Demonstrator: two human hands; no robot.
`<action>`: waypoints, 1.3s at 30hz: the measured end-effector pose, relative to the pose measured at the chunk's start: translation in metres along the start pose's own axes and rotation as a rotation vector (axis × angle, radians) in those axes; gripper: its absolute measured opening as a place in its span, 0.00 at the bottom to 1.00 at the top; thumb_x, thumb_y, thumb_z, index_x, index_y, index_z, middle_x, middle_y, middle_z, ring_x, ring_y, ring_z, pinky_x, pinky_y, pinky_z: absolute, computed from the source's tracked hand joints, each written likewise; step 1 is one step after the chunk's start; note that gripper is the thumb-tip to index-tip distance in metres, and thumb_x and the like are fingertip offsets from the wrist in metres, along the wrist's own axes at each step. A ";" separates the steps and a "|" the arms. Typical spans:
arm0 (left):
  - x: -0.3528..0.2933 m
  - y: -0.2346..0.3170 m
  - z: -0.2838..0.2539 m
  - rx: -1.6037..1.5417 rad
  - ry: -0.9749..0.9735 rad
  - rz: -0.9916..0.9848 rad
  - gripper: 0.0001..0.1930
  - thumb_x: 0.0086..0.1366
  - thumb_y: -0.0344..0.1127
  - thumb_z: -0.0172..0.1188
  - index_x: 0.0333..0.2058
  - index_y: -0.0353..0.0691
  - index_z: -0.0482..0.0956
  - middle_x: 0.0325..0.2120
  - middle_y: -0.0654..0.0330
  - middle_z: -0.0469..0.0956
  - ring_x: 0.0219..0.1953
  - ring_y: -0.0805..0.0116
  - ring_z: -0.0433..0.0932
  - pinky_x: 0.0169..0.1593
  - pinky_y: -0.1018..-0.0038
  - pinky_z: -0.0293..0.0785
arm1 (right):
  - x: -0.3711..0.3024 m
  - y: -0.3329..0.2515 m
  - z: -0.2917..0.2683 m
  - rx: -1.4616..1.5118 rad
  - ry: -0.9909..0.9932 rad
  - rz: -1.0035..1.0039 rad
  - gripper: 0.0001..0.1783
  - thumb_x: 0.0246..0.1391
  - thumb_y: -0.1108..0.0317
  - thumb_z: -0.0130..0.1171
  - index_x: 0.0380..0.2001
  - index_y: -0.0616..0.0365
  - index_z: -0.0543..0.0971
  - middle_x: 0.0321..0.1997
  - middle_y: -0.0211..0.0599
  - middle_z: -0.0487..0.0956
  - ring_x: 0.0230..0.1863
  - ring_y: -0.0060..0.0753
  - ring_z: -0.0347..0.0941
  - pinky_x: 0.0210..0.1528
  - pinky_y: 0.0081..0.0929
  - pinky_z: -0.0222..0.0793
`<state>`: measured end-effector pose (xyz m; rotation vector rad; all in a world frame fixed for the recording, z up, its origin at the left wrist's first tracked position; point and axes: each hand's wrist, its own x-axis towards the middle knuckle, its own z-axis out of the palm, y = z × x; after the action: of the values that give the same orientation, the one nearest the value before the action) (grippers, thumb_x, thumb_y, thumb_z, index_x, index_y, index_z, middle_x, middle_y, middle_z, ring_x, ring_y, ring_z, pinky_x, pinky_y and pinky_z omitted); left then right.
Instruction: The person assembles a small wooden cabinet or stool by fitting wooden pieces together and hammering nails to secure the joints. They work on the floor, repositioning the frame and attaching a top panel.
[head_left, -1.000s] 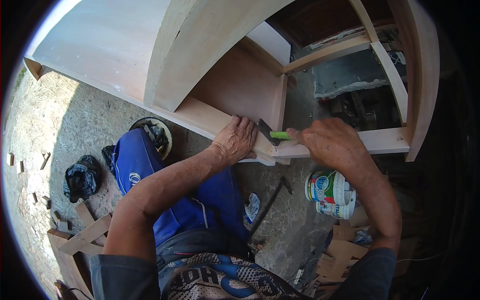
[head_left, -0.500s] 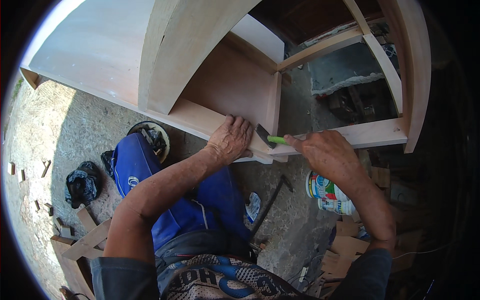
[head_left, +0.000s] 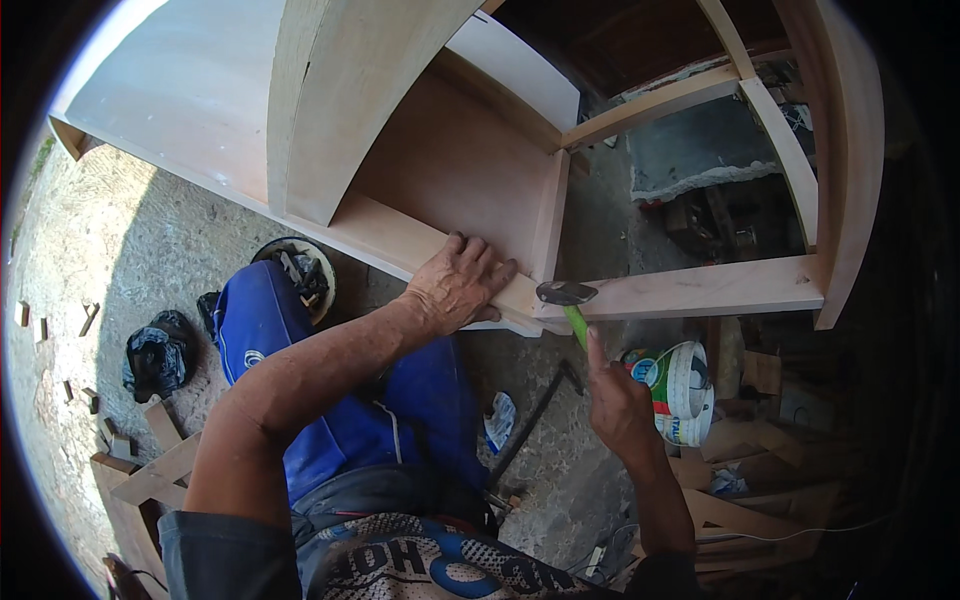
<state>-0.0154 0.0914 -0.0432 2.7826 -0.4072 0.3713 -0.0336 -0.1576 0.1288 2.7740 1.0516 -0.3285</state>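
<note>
My left hand grips the near wooden rail of a large pale wooden frame. Its fingers lie over the top face and the thumb sits at the near edge. A hammer with a dark metal head and a bright green handle is in my right hand, which is closed round the handle with a finger stretched along it. The hammer head appears over the joint where the near rail meets the right-hand rail; whether it touches the wood I cannot tell.
A curved wooden panel rises at the far left of my hands. Below the frame stand white buckets and a tub of scraps. A dark metal bar, a black plastic bag and wood offcuts lie on the concrete floor.
My right hand has drawn back toward me with the hammer, whose head has turned and shifted right. My left hand stays on the rail. The whole view has shifted slightly.
</note>
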 end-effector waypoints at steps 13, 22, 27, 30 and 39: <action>-0.002 0.004 -0.001 0.008 -0.019 0.017 0.38 0.62 0.62 0.57 0.65 0.47 0.65 0.48 0.56 0.73 0.57 0.57 0.68 0.63 0.56 0.60 | 0.018 -0.009 -0.010 -0.071 -0.110 0.087 0.33 0.58 0.83 0.51 0.68 0.67 0.61 0.41 0.63 0.80 0.40 0.60 0.81 0.41 0.44 0.77; 0.003 -0.003 0.003 -0.025 0.042 0.010 0.37 0.62 0.62 0.57 0.63 0.46 0.66 0.45 0.56 0.73 0.55 0.59 0.68 0.62 0.58 0.60 | 0.002 -0.006 0.002 -0.026 0.231 -0.103 0.32 0.58 0.83 0.52 0.67 0.69 0.61 0.38 0.61 0.80 0.37 0.57 0.82 0.38 0.42 0.76; -0.001 -0.007 0.005 0.049 0.088 0.009 0.37 0.62 0.60 0.58 0.64 0.46 0.65 0.46 0.57 0.73 0.55 0.59 0.68 0.62 0.58 0.60 | 0.004 -0.021 -0.017 0.037 0.137 -0.049 0.33 0.59 0.81 0.52 0.67 0.74 0.58 0.44 0.65 0.79 0.40 0.58 0.82 0.42 0.40 0.78; -0.001 -0.001 0.004 0.041 0.057 0.019 0.37 0.62 0.60 0.58 0.64 0.47 0.65 0.46 0.57 0.73 0.55 0.60 0.68 0.62 0.58 0.60 | 0.000 -0.004 -0.001 -0.008 0.471 -0.233 0.34 0.59 0.81 0.51 0.69 0.69 0.56 0.39 0.61 0.79 0.35 0.55 0.81 0.37 0.41 0.76; 0.000 -0.004 0.000 0.037 0.033 0.019 0.37 0.62 0.62 0.57 0.64 0.47 0.66 0.47 0.55 0.74 0.55 0.58 0.68 0.59 0.59 0.61 | -0.006 0.002 0.016 0.092 0.534 -0.236 0.36 0.58 0.84 0.50 0.70 0.66 0.56 0.45 0.65 0.79 0.34 0.58 0.81 0.37 0.41 0.76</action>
<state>-0.0137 0.0947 -0.0443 2.8060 -0.4230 0.4333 -0.0391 -0.1669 0.1154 2.8926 1.5129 0.3744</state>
